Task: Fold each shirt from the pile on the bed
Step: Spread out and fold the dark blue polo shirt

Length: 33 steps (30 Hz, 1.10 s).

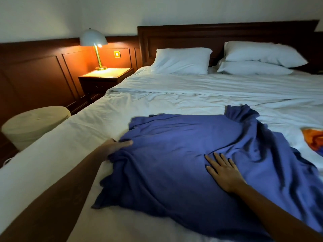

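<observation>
Blue shirt (174,154) spread, rumpled, on bed (157,95), toward near left corner; long axis roughly across bed, left to right; collar end cannot be told. Left hand (116,146) pinches shirt's left border, thumb on top; right hand (223,170) flat on cloth, fingers straight, spread, pointing toward headboard (227,32). Orange garment (313,140) at bed's right edge; lamp (94,42) lit beyond left side.

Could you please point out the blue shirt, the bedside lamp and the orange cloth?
blue shirt (183,145), head view, middle of its spread fabric.
bedside lamp (93,38), head view, on its dome shade.
orange cloth (314,139), head view, its visible corner.
</observation>
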Available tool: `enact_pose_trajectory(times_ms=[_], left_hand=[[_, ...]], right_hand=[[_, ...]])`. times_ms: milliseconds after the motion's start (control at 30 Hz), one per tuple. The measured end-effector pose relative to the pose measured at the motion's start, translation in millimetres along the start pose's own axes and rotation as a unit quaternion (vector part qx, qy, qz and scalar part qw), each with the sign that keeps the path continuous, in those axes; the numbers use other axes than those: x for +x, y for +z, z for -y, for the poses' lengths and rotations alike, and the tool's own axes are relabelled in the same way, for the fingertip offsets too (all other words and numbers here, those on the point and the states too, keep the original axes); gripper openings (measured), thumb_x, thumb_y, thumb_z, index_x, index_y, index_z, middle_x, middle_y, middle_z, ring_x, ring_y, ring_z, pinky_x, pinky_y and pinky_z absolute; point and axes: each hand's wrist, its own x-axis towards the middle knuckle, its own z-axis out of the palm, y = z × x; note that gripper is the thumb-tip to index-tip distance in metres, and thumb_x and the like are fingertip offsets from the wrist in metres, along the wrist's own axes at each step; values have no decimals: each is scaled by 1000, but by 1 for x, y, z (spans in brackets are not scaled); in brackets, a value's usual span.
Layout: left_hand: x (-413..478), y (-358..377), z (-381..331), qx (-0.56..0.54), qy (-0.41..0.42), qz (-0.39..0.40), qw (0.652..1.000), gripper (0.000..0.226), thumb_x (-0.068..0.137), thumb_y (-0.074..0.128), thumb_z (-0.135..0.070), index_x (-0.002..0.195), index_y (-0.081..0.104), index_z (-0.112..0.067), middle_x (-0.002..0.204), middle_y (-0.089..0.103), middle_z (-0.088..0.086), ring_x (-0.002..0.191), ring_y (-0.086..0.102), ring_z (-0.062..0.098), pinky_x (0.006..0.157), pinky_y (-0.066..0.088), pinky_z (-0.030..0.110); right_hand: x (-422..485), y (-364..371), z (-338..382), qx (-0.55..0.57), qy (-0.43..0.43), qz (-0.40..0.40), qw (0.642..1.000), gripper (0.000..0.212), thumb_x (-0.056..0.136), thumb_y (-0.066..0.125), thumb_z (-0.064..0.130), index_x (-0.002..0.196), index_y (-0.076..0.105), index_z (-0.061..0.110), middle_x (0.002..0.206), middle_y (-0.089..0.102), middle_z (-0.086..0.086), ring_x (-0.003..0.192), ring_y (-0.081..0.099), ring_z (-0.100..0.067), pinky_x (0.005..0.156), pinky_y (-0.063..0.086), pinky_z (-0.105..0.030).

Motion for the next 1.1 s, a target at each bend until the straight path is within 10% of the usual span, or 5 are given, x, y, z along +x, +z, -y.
enact_pose_trajectory(times_ms=[167, 367, 767, 933, 1100], left_hand=[[-52, 1, -6, 189, -36, 173, 966, 53, 67, 91, -36, 111, 65, -22, 109, 72, 1, 101, 66, 23, 89, 55, 41], [-70, 1, 0, 33, 29, -26, 999, 15, 90, 70, -2, 104, 64, -2, 95, 62, 11, 74, 56, 18, 63, 41, 25], [-112, -18, 30, 169, -20, 137, 976, 106, 74, 88, -19, 155, 19, -28, 155, 29, 7, 142, 33, 38, 100, 43, 47], [-113, -38, 37, 345, -69, 81, 932, 63, 98, 50, -9, 150, 19, -27, 86, 56, 23, 40, 46, 18, 37, 37, 23], [-115, -20, 28, 431, -56, 83, 897, 60, 101, 52, -16, 152, 22, -25, 103, 48, 16, 63, 48, 17, 47, 40, 23]], right_hand=[[-26, -6, 5, 26, -3, 15, 1000, 108, 57, -22, 80, 155, 0, 43, 166, -4, 2, 153, -6, -19, 122, -4, -40], [-57, -10, 3, 67, -19, 31, 997, 132, 35, -34, 94, 153, 5, 49, 166, 0, 6, 153, -3, -18, 122, -1, -40], [-115, -16, -22, 78, -84, 72, 991, 82, 67, 3, 91, 145, -2, 64, 164, -9, 14, 151, -14, -17, 123, -4, -41], [-127, -22, -30, 74, -88, 71, 991, 86, 57, -7, 97, 138, -4, 67, 164, -4, 15, 152, -8, -20, 124, 0, -40], [-137, -23, -58, 51, -63, 64, 995, 103, 41, -20, 101, 137, -9, 66, 165, -4, 14, 153, -5, -21, 122, 2, -44]])
